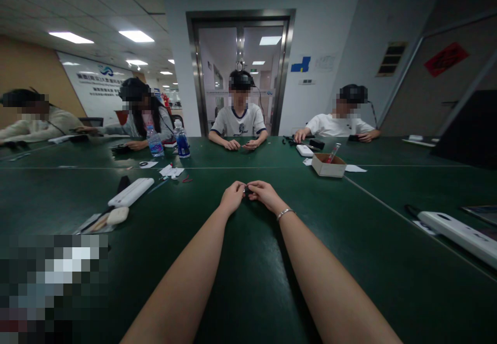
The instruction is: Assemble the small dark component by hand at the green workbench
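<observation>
Small dark object [247, 191] at 12 o'clock from wearer, over the desk [248, 271]; contact with surface unclear. Left hand [233, 197] and right hand [264, 195] pinch it from opposite sides, presumably for steadiness, given its size. Box [326, 169] at 2 o'clock, likely leaving elbow room.

With arms [186, 271] extended, left grip [232, 198] and right grip [265, 194] pinch.
</observation>
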`<move>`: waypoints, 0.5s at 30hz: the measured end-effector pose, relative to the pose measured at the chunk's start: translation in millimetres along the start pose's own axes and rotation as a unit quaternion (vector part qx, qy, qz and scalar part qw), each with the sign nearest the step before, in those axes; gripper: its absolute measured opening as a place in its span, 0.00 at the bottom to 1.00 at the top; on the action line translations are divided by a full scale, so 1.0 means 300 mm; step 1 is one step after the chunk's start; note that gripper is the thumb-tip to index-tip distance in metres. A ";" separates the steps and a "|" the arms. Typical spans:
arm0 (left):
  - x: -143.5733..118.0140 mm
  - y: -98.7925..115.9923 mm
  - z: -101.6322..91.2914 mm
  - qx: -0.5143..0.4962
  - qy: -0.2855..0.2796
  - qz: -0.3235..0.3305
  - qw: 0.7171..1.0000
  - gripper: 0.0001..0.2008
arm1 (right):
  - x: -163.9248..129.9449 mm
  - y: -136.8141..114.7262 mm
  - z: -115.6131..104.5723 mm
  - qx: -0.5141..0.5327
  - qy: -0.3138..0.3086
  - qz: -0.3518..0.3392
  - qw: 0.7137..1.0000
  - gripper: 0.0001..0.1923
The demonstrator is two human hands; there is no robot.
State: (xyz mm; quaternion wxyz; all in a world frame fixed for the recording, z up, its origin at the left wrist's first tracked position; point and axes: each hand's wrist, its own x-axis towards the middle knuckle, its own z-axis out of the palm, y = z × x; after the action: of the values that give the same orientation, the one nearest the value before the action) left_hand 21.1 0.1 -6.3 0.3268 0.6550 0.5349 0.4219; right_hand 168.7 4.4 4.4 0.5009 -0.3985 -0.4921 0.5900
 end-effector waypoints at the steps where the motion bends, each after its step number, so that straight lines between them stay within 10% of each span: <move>1: 0.000 -0.001 0.000 0.000 0.000 0.001 1.000 0.13 | -0.001 0.000 0.000 0.000 -0.001 0.000 1.000 0.05; 15: 0.000 0.006 -0.001 0.011 0.002 0.005 1.000 0.13 | 0.004 0.002 0.000 0.001 0.001 0.003 1.000 0.04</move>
State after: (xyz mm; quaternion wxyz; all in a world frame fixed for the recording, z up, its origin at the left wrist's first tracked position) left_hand 21.6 -0.4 -4.7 0.3160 0.6603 0.5370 0.4192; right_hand 168.2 5.6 3.7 0.5000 -0.4006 -0.4896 0.5914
